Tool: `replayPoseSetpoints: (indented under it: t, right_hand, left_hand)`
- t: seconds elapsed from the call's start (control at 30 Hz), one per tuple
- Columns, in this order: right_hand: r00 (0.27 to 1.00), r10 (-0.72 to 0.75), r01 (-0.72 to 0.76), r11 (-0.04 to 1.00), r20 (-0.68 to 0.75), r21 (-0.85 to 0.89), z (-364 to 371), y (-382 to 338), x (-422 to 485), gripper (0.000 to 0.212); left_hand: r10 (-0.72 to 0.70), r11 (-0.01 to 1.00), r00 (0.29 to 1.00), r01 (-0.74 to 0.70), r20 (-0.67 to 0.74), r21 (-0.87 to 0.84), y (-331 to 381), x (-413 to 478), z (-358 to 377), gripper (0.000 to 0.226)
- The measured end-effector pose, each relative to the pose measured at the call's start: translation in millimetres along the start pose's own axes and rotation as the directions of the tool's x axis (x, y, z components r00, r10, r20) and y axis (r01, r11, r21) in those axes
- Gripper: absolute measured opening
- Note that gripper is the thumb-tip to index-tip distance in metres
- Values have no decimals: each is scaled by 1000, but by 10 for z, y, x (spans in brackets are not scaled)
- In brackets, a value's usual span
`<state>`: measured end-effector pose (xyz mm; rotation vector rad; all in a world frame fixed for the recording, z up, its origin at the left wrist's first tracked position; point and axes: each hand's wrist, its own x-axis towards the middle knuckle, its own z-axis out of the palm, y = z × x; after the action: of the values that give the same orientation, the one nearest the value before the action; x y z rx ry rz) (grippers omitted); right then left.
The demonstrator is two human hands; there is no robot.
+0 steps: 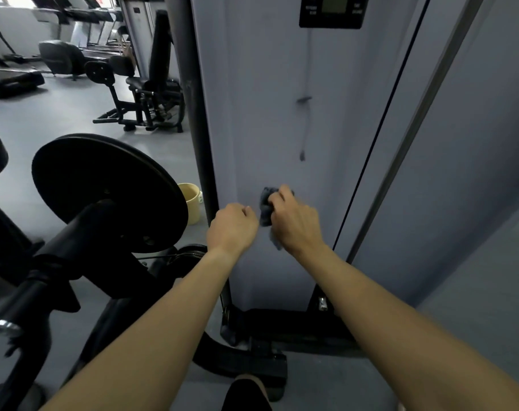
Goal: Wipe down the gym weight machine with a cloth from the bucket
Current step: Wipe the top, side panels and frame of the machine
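Note:
The weight machine's tall grey panel (276, 120) fills the middle of the view. My right hand (294, 221) grips a crumpled dark grey cloth (265, 209) and holds it against the lower part of that panel. My left hand (233, 229) hovers just left of the cloth with its fingers curled into a fist, holding nothing. A beige bucket (191, 203) stands on the floor to the left of the panel, partly hidden behind a black weight plate.
A large black weight plate (104, 188) on a thick bar juts out at the left. A black display (332, 11) is mounted at the panel's top. The machine's black base (282, 327) lies below. Other gym machines (145, 84) stand at the back left.

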<state>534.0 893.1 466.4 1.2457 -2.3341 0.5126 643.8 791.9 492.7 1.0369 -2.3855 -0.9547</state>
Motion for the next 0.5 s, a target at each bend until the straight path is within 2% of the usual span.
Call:
replayPoseSetpoints:
  t: [0.1, 0.17, 0.23, 0.3, 0.37, 0.4, 0.5]
  right_hand:
    - [973, 145, -141, 989, -182, 33, -174, 346, -48, 8]
    - [915, 316, -300, 948, -249, 103, -247, 593, -188, 9]
    - [856, 461, -425, 885, -233, 189, -259, 743, -337, 8]
    - [829, 524, -476, 844, -196, 247, -230, 761, -408, 6]
    - [836, 516, -460, 845, -186, 274, -197, 676, -370, 4]
    - [864, 469, -415, 869, -182, 268, -179, 597, -331, 4]
    - [964, 214, -183, 964, -155, 191, -19, 285, -164, 10]
  left_hand:
    - [17, 1000, 998, -19, 61, 20, 112, -43, 138, 43]
    - [26, 999, 995, -28, 95, 28, 160, -70, 241, 42]
    - [33, 999, 992, -37, 119, 36, 156, -82, 315, 44]
    - [39, 999, 991, -43, 130, 30, 121, -79, 345, 45]
    - [27, 999, 991, -32, 129, 40, 83, -74, 334, 44]
    - [19, 999, 992, -24, 124, 44, 62, -70, 319, 43]
    - [1, 998, 995, -7, 96, 62, 1, -72, 232, 41]
